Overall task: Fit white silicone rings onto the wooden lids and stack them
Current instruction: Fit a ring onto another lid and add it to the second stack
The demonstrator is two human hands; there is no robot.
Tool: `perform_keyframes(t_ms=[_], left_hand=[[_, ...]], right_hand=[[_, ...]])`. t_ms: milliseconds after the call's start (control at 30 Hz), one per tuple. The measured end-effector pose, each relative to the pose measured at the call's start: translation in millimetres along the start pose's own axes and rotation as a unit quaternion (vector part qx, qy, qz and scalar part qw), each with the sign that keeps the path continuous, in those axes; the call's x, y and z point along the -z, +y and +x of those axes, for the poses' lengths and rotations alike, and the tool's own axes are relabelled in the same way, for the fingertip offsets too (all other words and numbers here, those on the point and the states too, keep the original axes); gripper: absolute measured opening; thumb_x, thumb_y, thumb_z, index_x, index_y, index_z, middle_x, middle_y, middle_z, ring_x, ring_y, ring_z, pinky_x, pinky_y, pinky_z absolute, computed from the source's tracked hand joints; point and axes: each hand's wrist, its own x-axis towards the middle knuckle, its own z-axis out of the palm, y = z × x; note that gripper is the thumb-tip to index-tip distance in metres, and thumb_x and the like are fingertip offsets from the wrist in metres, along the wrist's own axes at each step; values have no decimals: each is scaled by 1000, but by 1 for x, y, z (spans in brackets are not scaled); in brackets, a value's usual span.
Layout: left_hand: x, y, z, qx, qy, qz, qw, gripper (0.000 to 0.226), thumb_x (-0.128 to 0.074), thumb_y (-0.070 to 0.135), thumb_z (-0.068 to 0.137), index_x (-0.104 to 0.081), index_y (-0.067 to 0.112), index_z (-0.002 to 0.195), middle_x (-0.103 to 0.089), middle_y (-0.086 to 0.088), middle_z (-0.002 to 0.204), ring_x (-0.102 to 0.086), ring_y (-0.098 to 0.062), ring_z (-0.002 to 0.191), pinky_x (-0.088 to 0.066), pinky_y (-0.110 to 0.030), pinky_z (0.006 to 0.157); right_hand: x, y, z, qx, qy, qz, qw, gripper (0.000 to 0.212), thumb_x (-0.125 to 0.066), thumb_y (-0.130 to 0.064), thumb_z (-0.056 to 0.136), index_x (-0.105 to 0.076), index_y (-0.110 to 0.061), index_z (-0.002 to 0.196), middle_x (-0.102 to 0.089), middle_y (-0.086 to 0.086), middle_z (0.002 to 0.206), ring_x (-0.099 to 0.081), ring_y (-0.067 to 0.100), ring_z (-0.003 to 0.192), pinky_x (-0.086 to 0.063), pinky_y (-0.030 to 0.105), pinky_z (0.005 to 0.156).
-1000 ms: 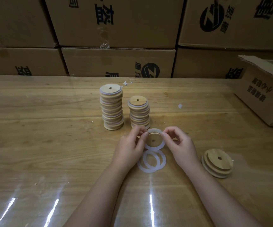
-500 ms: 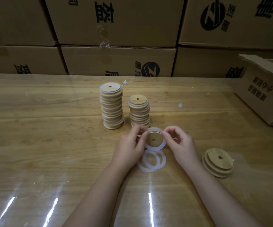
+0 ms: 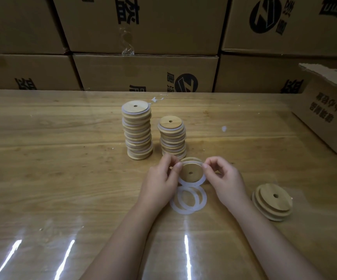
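Both hands hold one round wooden lid with a small centre hole, tilted toward me above the table. A white silicone ring sits around its rim. My left hand pinches the lid's left edge and my right hand pinches the ring at the right edge. Two loose white rings lie overlapped on the table just below the lid. Behind stand a tall stack of ringed lids and a shorter stack. A small pile of bare wooden lids lies to the right.
The wooden table has a glossy clear cover. Cardboard boxes wall off the far edge. An open cardboard box stands on the table at the right. A small white scrap lies behind the stacks.
The lid in my hands has tilted up slightly and the ring sits further around its rim. Stacks, loose rings and bare lids have not moved.
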Motion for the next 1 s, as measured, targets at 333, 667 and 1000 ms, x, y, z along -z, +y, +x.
perform_keyframes(t_ms=[333, 667, 1000], left_hand=[[1, 4, -1, -9, -24, 18, 1000, 9, -47, 35, 86, -47, 40, 93, -59, 12, 70, -56, -6, 56, -48, -36, 57], [-2, 8, 2, -82, -20, 83, 993, 32, -56, 25, 91, -63, 8, 118, -66, -3, 114, -60, -15, 105, -43, -21, 87], [0, 0, 7, 3, 17, -48, 999, 25, -59, 24, 90, -68, 11, 110, -70, 5, 102, -62, -3, 97, -47, -18, 84]], right_hand=[[2, 1, 1, -2, -33, 24, 999, 12, -59, -6, 87, -59, -14, 78, -54, -10, 70, -48, 1, 65, -41, 13, 63], [1, 0, 0, 8, -40, 36, 999, 15, -62, -7, 86, -62, -20, 79, -60, -9, 75, -55, 4, 70, -46, 18, 67], [-2, 2, 0, -32, -35, 44, 998, 15, -62, -9, 87, -64, -23, 80, -66, -8, 75, -62, 8, 68, -54, 31, 68]])
